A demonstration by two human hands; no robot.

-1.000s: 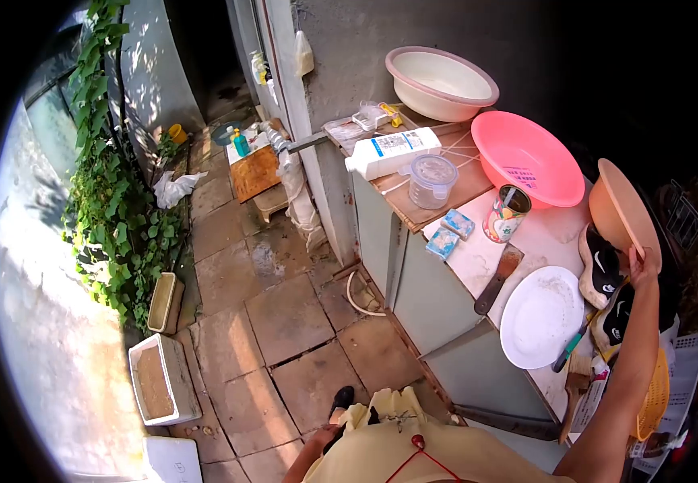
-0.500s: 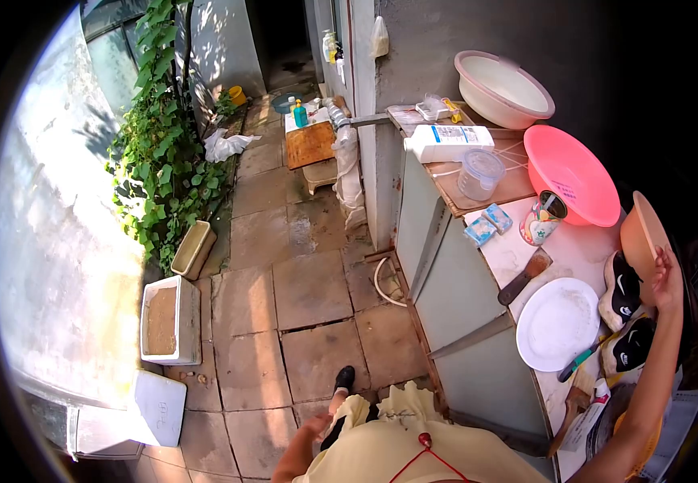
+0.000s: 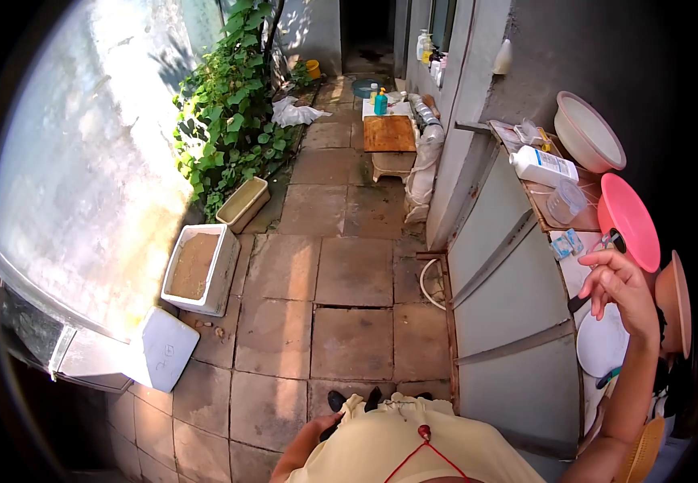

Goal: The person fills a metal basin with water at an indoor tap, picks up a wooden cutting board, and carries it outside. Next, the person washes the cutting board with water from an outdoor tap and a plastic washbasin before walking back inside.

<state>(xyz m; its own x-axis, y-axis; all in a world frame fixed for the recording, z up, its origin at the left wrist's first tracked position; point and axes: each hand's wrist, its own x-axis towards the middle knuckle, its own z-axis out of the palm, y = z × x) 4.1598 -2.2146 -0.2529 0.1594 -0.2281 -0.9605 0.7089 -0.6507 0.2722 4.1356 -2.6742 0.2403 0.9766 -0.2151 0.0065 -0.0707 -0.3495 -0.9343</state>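
Observation:
My right hand (image 3: 621, 291) is raised over the counter at the right, empty, its fingers loosely bent and apart. Behind it is the handle of a scraper (image 3: 577, 303), and the white oval plate (image 3: 602, 342) lies just below. The hand hides most of the patterned can. An orange-brown basin (image 3: 674, 302) leans on its side to the right of my wrist, not touched by the fingers. My left hand (image 3: 325, 422) hangs low beside the pale yellow clothing; its fingers are too small and partly hidden to make out.
A pink basin (image 3: 629, 221), a white basin (image 3: 590, 133), a white bottle (image 3: 544, 167) and a clear tub (image 3: 565, 201) stand on the counter. A soil-filled box (image 3: 222, 278), a planter (image 3: 244, 204) and a low stool (image 3: 392, 165) stand on the paved floor.
My right hand has left the orange-brown basin's rim and moved left over the counter. The view has turned right-to-left, so the counter now sits farther right.

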